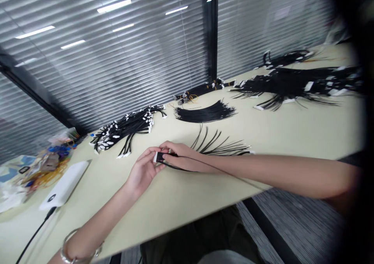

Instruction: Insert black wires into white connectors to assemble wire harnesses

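Both hands meet over the table at a white connector [156, 157] with several black wires running out of it. My left hand [144, 170] is closed on the connector from the left side. Close against it, my right hand [179, 157] pinches the black wires [178, 168] just behind the connector. Their far ends [224, 147] fan out on the table behind my right forearm, partly hidden by it. One thin wire [222, 170] passes over that forearm toward the table's front edge.
On the pale table [315, 135] lie a bundle of bare black wires [204, 114], a heap of white-ended cables [128, 127] and a larger wire pile [292, 83]. Farther left are a white power bank [66, 184] with a black cable and mixed bags [49, 161]. Window blinds stand behind.
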A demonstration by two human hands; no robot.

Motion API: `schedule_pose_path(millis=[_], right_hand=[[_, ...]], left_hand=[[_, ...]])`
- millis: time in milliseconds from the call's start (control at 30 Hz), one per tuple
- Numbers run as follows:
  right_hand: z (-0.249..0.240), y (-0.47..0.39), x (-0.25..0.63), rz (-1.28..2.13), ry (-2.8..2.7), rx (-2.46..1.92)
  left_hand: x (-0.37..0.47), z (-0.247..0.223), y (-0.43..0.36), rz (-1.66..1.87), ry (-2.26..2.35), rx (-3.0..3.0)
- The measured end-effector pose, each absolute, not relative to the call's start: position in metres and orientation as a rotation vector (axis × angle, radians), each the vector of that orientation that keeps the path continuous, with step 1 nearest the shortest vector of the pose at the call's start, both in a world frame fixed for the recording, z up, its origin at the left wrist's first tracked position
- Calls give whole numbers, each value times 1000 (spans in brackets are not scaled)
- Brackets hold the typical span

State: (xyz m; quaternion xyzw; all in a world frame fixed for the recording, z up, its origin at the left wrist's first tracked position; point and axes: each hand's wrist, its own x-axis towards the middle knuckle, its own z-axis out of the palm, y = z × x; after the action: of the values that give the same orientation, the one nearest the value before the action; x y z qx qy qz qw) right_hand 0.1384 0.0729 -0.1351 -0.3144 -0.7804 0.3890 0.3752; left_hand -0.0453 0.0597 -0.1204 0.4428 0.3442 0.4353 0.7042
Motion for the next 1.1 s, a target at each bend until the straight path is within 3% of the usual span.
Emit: schedule_pose_path(millis=[500,1100], right_hand=[[-129,81,148,1574,-1720,-612],[-137,91,146,1667,-1741,-586]], left_hand=[[-44,-118,57,935,736,994],[-43,-117,54,902,725,998]])
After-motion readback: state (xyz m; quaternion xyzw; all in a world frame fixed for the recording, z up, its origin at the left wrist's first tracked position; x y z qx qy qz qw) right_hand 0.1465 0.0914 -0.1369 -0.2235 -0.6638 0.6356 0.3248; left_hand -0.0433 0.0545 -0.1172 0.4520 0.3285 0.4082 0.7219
